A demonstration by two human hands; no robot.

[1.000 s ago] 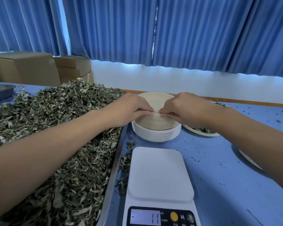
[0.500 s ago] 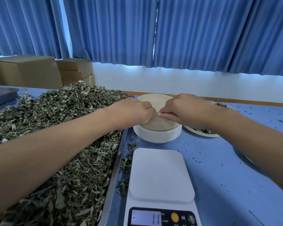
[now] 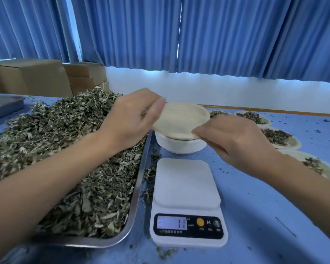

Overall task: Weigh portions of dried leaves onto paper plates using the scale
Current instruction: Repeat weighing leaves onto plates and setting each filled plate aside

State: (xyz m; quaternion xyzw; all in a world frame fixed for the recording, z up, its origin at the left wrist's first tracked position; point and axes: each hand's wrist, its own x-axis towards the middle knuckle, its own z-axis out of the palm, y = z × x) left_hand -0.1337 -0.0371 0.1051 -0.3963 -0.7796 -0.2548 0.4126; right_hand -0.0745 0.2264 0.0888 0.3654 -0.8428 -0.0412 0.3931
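Note:
A stack of paper plates (image 3: 181,144) stands upside down behind the white digital scale (image 3: 187,201), whose platform is bare. My left hand (image 3: 130,119) pinches the left rim of the top paper plate (image 3: 181,119) and holds it tilted, left edge raised off the stack. My right hand (image 3: 234,143) pinches the stack's rim at the plate's right edge. A big heap of dried leaves (image 3: 65,153) fills the metal tray (image 3: 139,180) on the left.
Several paper plates holding leaves (image 3: 276,137) lie on the blue table (image 3: 265,216) at the right. Cardboard boxes (image 3: 32,77) stand at the back left beside a second tray (image 3: 4,105). Loose leaf bits are scattered around the scale.
My left hand has risen and drawn left, peeling the top plate up off the stack. My right hand has slid to the stack's right rim. The view has dipped toward the scale.

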